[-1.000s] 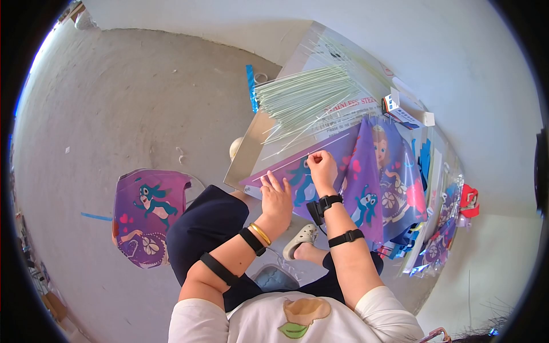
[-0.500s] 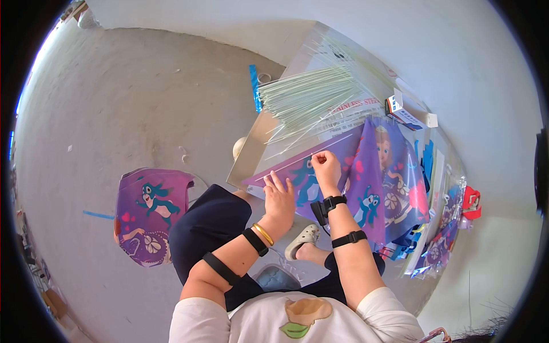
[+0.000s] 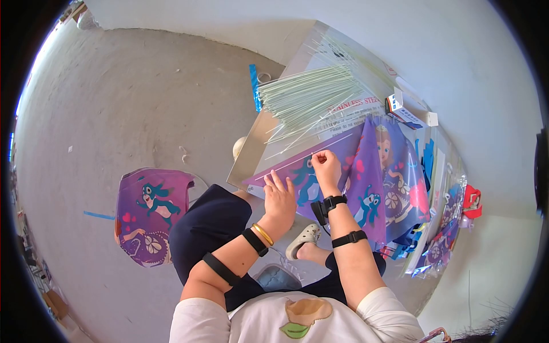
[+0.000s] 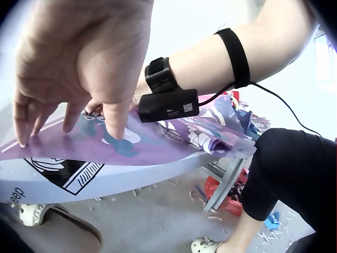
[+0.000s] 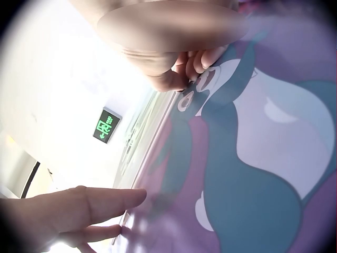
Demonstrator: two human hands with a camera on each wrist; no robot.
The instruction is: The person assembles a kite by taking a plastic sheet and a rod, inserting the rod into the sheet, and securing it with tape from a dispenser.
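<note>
A purple printed plastic sheet (image 3: 349, 150) with a blue cartoon animal lies over the edge of the table. A thin white rod (image 3: 337, 141) runs along its slanted far edge. My left hand (image 3: 280, 203) has its fingers spread, and in the left wrist view the fingertips (image 4: 22, 143) touch the sheet near its left corner. My right hand (image 3: 327, 171) is at mid-edge, thumb and fingers pinching the rim of the sheet by the rod. In the right wrist view, the right fingers (image 5: 197, 63) curl at that rim, with a small dark spot at the thumb tip.
A pile of pale thin rods (image 3: 311, 94) lies on the film-covered table (image 3: 246, 150) beyond the sheet. To the right are an opened small box (image 3: 409, 114) and more printed sheets (image 3: 394, 171). Another purple printed piece (image 3: 151, 217) is low on the left. A blue strip (image 3: 254, 86) is at the far edge.
The whole view has shifted slightly since a second ago. Both hands keep their places on the sheet, with the left fingers spread and the right fingers pinched.
</note>
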